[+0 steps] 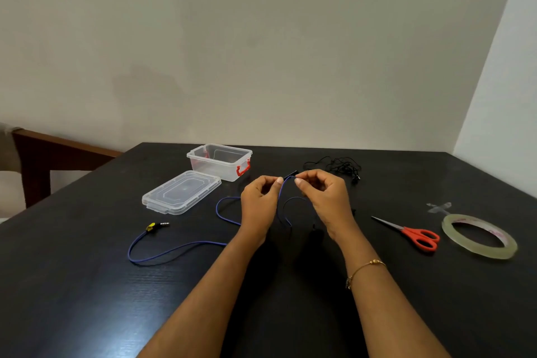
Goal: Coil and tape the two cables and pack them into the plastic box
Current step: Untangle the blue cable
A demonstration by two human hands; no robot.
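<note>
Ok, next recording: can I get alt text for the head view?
Both hands, left hand and right hand, pinch one end of a blue cable above a black table. Behind lie an open plastic box, its lid and a tangled black cable; scissors and tape roll sit right.

A plain off-white wall (261, 38) fills the upper half of the view, matte and bare, with a faint darker smudge low on its left part. At the far right it meets a brighter, cooler white wall (505, 102) along a slanted corner line. Below sits a black table (87, 285) with visible wood grain, catching a soft bluish sheen near its front left. Behind its left edge stands a dark brown wooden chair frame (37, 154).
</note>
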